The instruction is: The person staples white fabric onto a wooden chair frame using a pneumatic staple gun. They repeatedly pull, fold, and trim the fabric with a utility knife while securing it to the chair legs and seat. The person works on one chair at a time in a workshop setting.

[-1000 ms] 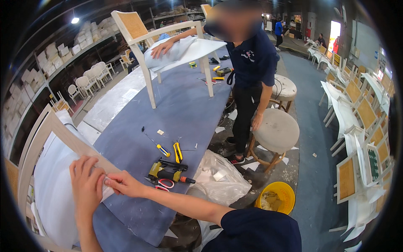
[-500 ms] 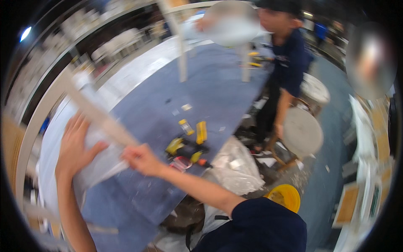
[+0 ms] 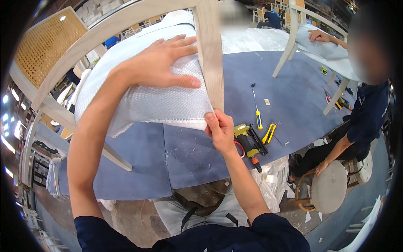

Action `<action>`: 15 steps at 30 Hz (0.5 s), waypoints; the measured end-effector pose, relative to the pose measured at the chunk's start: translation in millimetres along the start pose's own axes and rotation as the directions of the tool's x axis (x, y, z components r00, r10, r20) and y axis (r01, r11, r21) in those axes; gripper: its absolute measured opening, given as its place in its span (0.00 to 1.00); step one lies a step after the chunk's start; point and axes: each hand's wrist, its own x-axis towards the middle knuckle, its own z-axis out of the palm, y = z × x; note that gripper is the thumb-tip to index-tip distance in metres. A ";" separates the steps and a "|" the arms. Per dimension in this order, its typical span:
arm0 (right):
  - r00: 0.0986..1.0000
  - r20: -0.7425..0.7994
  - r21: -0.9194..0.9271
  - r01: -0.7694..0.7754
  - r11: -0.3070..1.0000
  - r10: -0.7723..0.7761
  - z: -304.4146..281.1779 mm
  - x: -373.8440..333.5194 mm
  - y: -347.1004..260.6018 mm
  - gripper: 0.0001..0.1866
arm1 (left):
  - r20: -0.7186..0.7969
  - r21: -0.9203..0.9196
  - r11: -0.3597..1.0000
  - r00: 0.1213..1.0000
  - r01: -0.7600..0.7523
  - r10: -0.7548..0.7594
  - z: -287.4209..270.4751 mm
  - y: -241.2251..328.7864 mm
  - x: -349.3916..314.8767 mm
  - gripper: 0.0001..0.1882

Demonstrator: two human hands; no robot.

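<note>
A light wooden chair frame [image 3: 210, 59] stands on the table before me, with a pale grey woven fabric [image 3: 155, 105] spread over its seat. My left hand [image 3: 166, 63] lies flat on the fabric, fingers spread, close to the upright chair leg. Below it, my right hand [image 3: 220, 129] pinches the fabric's frayed front corner between thumb and fingers, beside that leg. The cloth's lower edge hangs loose, with a white layer showing under it. Just right of my right hand lies a green and black staple gun [image 3: 249, 140] with an orange hose fitting.
The blue-covered table [image 3: 197, 155] also holds a yellow screwdriver [image 3: 258, 119], a yellow utility knife [image 3: 269, 133] and red-handled scissors [image 3: 239, 148]. At right, a co-worker's hand [image 3: 320, 36] rests on another fabric-covered chair [image 3: 292, 42]. Round stools [image 3: 329, 187] stand below. A cane-backed chair [image 3: 54, 40] is at far left.
My view has swung left and steadied, so the chair and both hands sit nearer the middle. The left hand still presses flat on the fabric; the right remains closed at its corner.
</note>
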 end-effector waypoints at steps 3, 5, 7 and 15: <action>1.000 -0.007 -0.014 0.024 1.000 -0.024 2.0 0.8 -4.6 0.22 | -0.040 0.041 0.999 0.999 0.035 -0.033 0.1 8.5 1.2 0.48; 1.000 -0.011 -0.038 0.026 0.999 -0.027 3.7 -0.2 -2.8 0.21 | -0.132 0.131 0.988 0.989 0.077 -0.059 12.4 15.0 -2.1 0.47; 0.999 -0.052 0.042 0.009 0.999 -0.007 12.0 -3.2 -3.5 0.20 | -0.176 0.123 0.991 0.984 0.057 -0.035 12.9 14.9 -3.4 0.41; 0.933 -0.176 0.592 -0.155 0.791 0.315 55.8 -29.4 -4.6 0.32 | -0.150 0.016 0.999 0.988 0.045 -0.042 10.3 22.8 6.6 0.36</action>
